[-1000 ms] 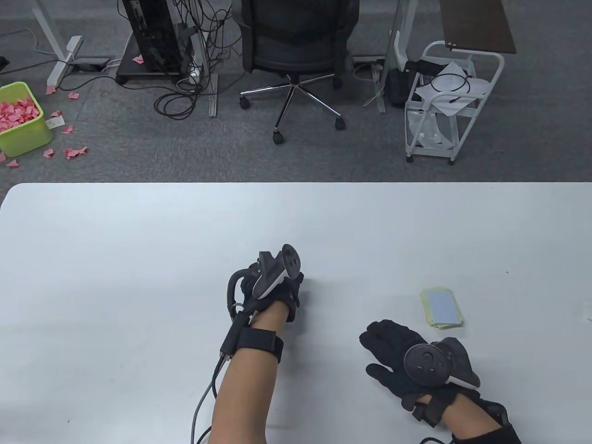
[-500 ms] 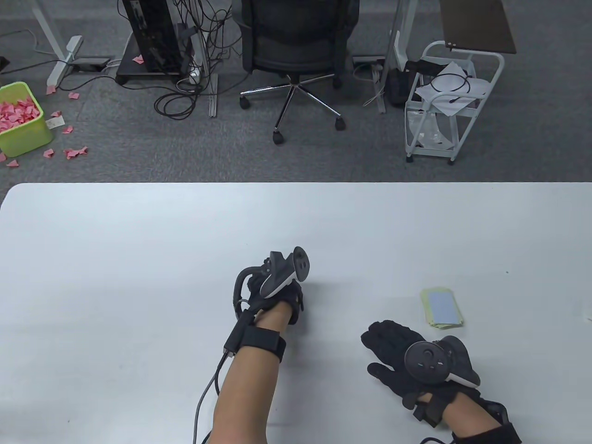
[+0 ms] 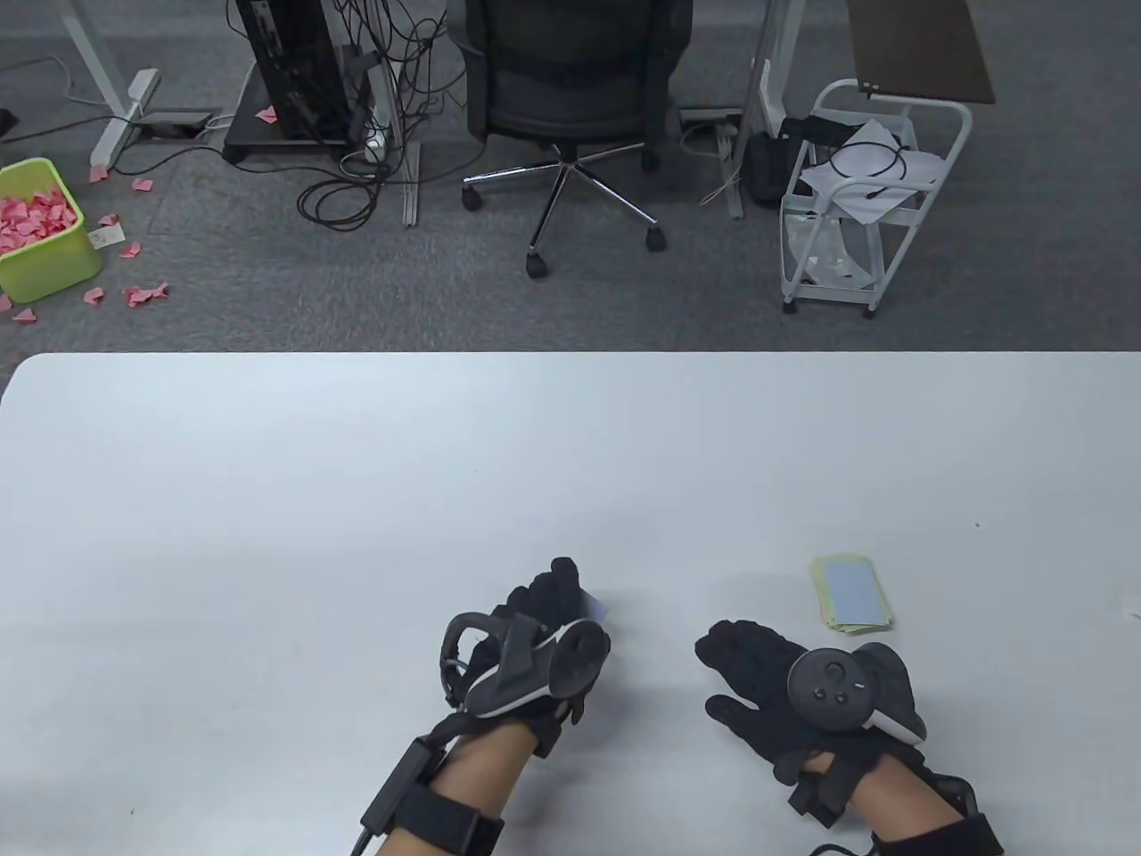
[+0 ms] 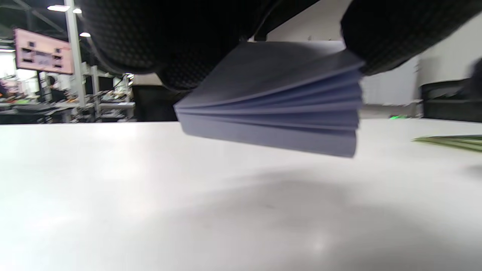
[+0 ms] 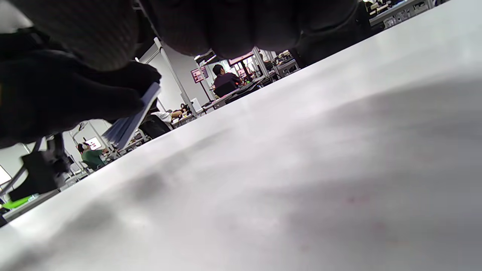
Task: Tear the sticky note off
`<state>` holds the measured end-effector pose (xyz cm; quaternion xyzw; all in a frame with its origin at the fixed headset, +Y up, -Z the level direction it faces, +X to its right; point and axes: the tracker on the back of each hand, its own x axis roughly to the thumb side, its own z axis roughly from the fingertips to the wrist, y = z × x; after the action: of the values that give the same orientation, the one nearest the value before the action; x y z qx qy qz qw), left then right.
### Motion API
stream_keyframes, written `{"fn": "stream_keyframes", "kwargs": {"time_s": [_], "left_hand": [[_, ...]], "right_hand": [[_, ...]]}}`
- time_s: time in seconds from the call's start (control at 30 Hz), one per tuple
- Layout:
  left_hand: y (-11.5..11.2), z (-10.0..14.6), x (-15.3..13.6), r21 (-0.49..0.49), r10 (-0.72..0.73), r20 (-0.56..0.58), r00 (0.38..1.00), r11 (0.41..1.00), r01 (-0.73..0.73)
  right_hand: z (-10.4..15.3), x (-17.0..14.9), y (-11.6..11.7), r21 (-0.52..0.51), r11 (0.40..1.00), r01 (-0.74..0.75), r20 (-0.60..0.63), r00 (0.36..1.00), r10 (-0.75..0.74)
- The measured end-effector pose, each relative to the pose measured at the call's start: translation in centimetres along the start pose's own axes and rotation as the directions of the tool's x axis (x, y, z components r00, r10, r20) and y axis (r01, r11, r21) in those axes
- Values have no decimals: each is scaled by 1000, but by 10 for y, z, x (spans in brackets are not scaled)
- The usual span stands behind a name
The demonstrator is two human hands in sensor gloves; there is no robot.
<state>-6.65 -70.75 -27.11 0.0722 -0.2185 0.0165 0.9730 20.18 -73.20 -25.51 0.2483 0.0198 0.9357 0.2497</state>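
hands both sit low on the white table [image 3: 267, 499], near its 6 o'clock edge. left hand [image 3: 535, 642] grips a pad of blue sticky notes [image 4: 275, 113]; in the left wrist view the gloved fingers [image 4: 380, 34] clamp the pad from above, it hangs clear of the tabletop, and its sheets fan apart along one edge. from the table view only a pale corner of the pad [image 3: 595, 608] peeks out at the hand's 2 o'clock. right hand [image 3: 784, 695] lies at 3 o'clock of the left one, apart from it, fingers spread loosely and pointing toward 10 o'clock, holding nothing that shows. a flat stack of yellow-green notes with a blue sheet on top [image 3: 851, 596] rests on the table just beside the right hand, at its 1 o'clock, untouched. past the table's 12 o'clock edge stand an office chair [image 3: 570, 107] and a white cart [image 3: 869, 196]; a green bin of pink scraps [image 3: 40, 227] sits at 10 o'clock.
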Motion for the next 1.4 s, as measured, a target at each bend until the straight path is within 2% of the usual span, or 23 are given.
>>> {"fn": "stream_keyframes", "kwargs": {"time_s": [0.17, 0.3, 0.43, 0.5, 0.6, 0.67, 0.8, 0.9, 0.97, 1.03, 1.17, 1.23, 1.4], "left_hand": [[3, 27, 21, 81, 37, 82, 996, 996, -43], [6, 33, 30, 98, 41, 135, 990, 994, -54], [9, 36, 37, 105, 71, 176, 982, 990, -91], [8, 36, 41, 98, 76, 191, 979, 991, -96], [6, 34, 47, 92, 72, 202, 977, 991, -92], [7, 34, 50, 98, 78, 210, 975, 990, -100], [7, 35, 53, 107, 57, 212, 976, 991, -81], [7, 35, 50, 89, 133, 206, 969, 984, -154], [7, 35, 40, 81, 350, 184, 919, 926, -369], [7, 36, 33, 114, 483, 151, 862, 858, -501], [7, 38, 24, 173, 618, 100, 780, 761, -625], [5, 38, 22, 195, 701, 93, 707, 684, -703], [-6, 35, 20, 187, 873, 122, 473, 448, -874]], "right_hand": [[0, 3, 2, -10, 997, 73, -12, 997, -73], [-2, 6, 10, -10, 978, 208, -66, 976, -208], [-8, 10, 22, 8, 891, 453, -143, 883, -448], [-11, 11, 30, 1, 811, 585, -195, 795, -574], [-14, 10, 40, -8, 709, 705, -272, 681, -680], [-15, 11, 45, -27, 686, 727, -295, 650, -701], [-16, 12, 46, -63, 684, 726, -282, 645, -710], [-14, 13, 40, -84, 748, 658, -242, 715, -656], [-13, 14, 35, -69, 785, 615, -216, 759, -614], [-10, 14, 30, -100, 801, 591, -198, 777, -598], [-7, 15, 23, -170, 787, 592, -189, 765, -616], [-4, 17, 20, -210, 774, 598, -179, 754, -632], [1, 24, 16, -283, 698, 658, -88, 707, -702]]}}
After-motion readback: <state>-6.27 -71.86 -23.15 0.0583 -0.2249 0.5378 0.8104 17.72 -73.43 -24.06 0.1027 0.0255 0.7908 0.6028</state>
